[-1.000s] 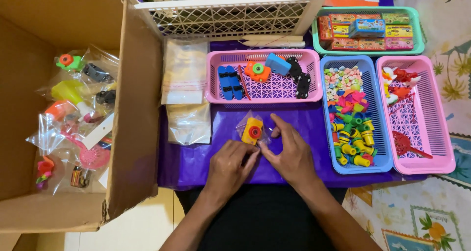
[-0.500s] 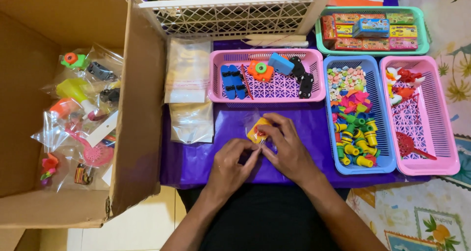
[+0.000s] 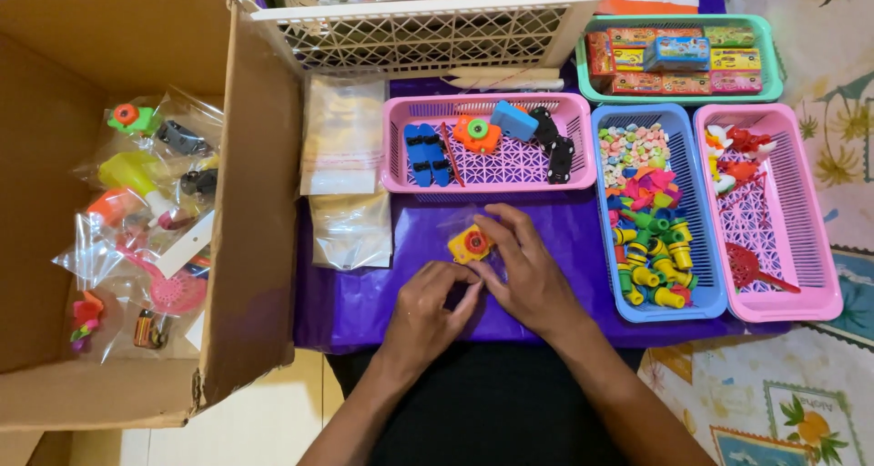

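Note:
A small yellow toy with a red round centre (image 3: 470,244) lies inside a clear plastic bag on the purple cloth (image 3: 564,218). My right hand (image 3: 523,270) rests over the bag, fingers curled against the toy's right side. My left hand (image 3: 431,309) pinches the bag's near edge just below the toy. Both hands meet at the bag, above my lap.
An open cardboard box (image 3: 259,248) at left holds several bagged toys. Empty clear bags (image 3: 344,147) lie beside it. A pink tray (image 3: 574,170) of toy cars, a blue tray (image 3: 706,293) of small coloured pieces, a pink tray (image 3: 801,248), a green tray (image 3: 769,88) and a white basket (image 3: 428,34) surround the cloth.
The bagged yellow toy has been drawn slightly nearer and leftward. My right hand's fingers closed more over it, and my left hand moved in to pinch the bag's edge.

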